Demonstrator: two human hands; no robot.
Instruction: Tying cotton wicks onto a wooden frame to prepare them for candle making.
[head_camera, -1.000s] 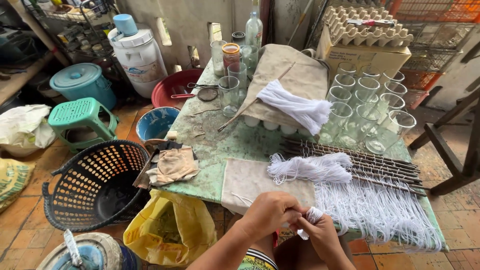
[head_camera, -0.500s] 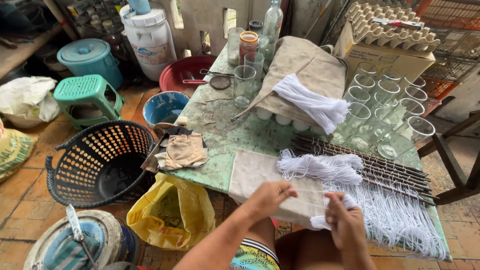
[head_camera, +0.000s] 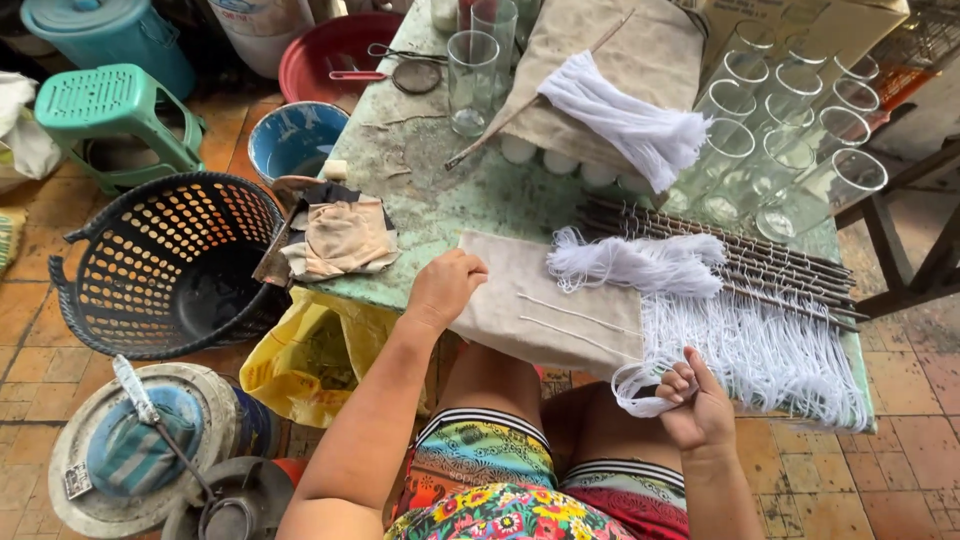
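Strings are lying two abreast on the beige cloth (head_camera: 520, 310) in front of me, seen from the head camera, and my left hand (head_camera: 443, 288) is resting curled on the cloth's near-left corner, fingers bent under, gripping nothing that I can make out. My right hand (head_camera: 697, 402) is hanging below the table (head_camera: 430, 205) edge over my lap, fingers half closed and pinching a small loop of white cotton string (head_camera: 640, 388). I am judging the work as well under way: many cut strings (head_camera: 760, 350) are already draped over the metal rods (head_camera: 740, 262) at the table's right end, hanging off the near edge like a fringe, and a loose bunch (head_camera: 630, 262) is lying just beside them against the cloth. A thicker bundle (head_camera: 625, 118) is sitting untouched farther back on another cloth, so plenty of string is remaining. The empty glasses (head_camera: 790, 130) are standing clustered at the far right, none of them holding a string as far as I can tell.
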